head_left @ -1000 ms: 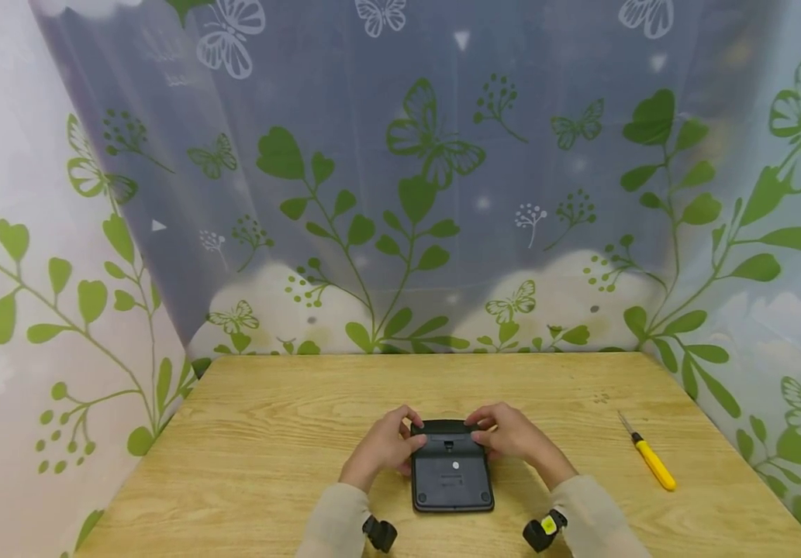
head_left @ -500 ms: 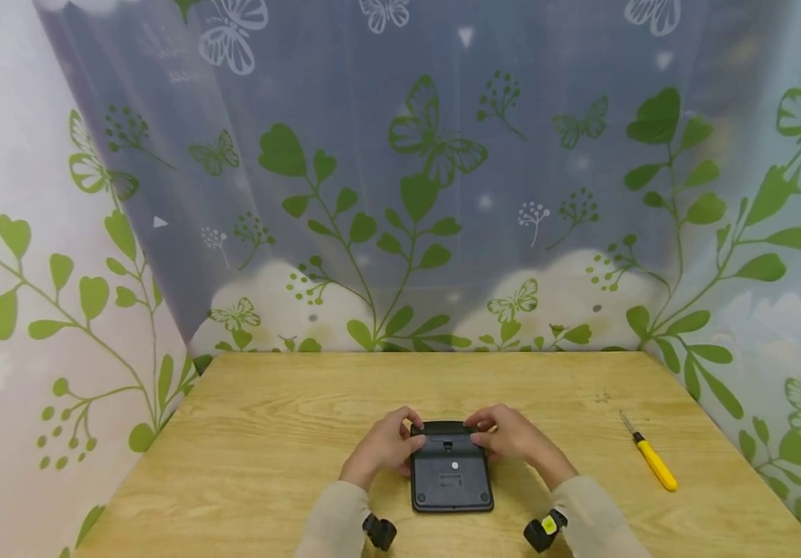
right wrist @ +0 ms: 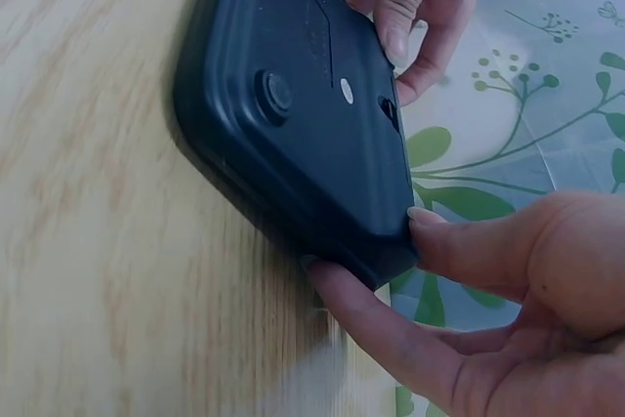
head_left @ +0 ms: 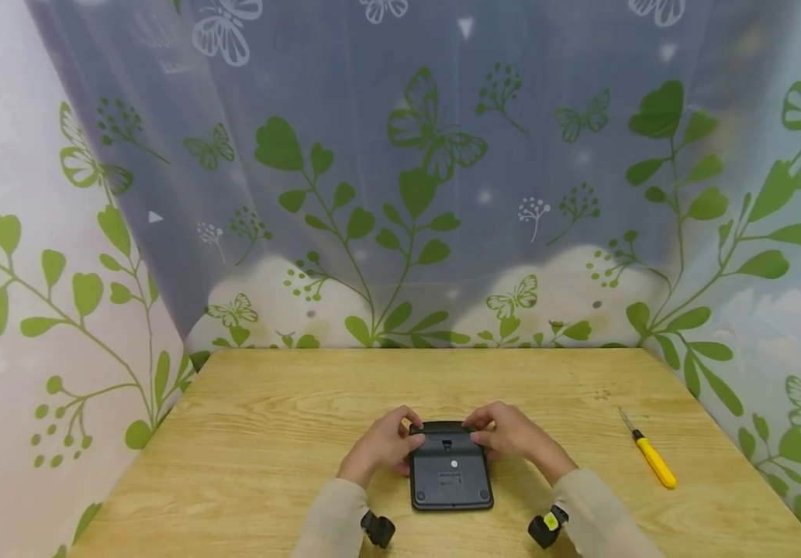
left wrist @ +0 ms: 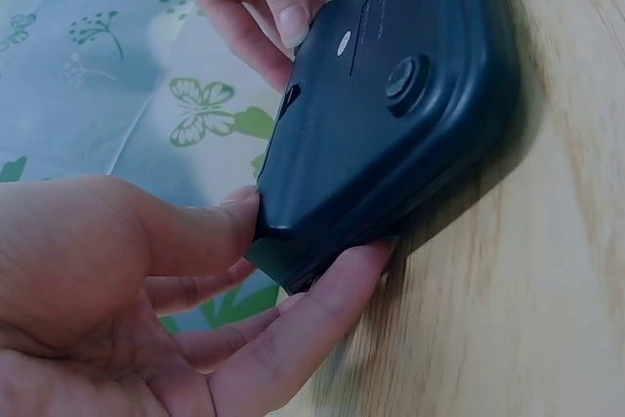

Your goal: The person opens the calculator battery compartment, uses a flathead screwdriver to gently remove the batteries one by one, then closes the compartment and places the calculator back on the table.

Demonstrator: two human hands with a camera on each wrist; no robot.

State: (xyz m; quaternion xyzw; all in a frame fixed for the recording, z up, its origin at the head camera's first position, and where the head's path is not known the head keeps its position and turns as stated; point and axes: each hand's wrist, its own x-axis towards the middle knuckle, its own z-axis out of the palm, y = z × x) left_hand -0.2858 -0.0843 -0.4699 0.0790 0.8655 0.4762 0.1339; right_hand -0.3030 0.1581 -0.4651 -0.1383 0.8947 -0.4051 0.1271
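Note:
A black desk calculator [head_left: 452, 488] lies face down on the wooden table, its thicker end away from me. On its underside are round rubber feet, a printed label, a small white dot and a notch in the raised part. My left hand [head_left: 386, 443] pinches the far left corner, thumb on the underside and fingers along the edge. At the opposite far corner my right hand [head_left: 512, 435] grips in the same way. In the left wrist view the left thumb [left wrist: 210, 233] presses the corner; the right thumb [right wrist: 464, 246] does likewise in the right wrist view. The keys and display face are hidden.
A screwdriver [head_left: 651, 459] with a yellow handle lies on the table [head_left: 288, 403] to the right, its tip pointing away. Behind the table hangs a curtain [head_left: 344, 178] with green leaves and butterflies.
The head view has tilted slightly. Both hands keep their hold on the calculator's far corners, and it stays in the same spot.

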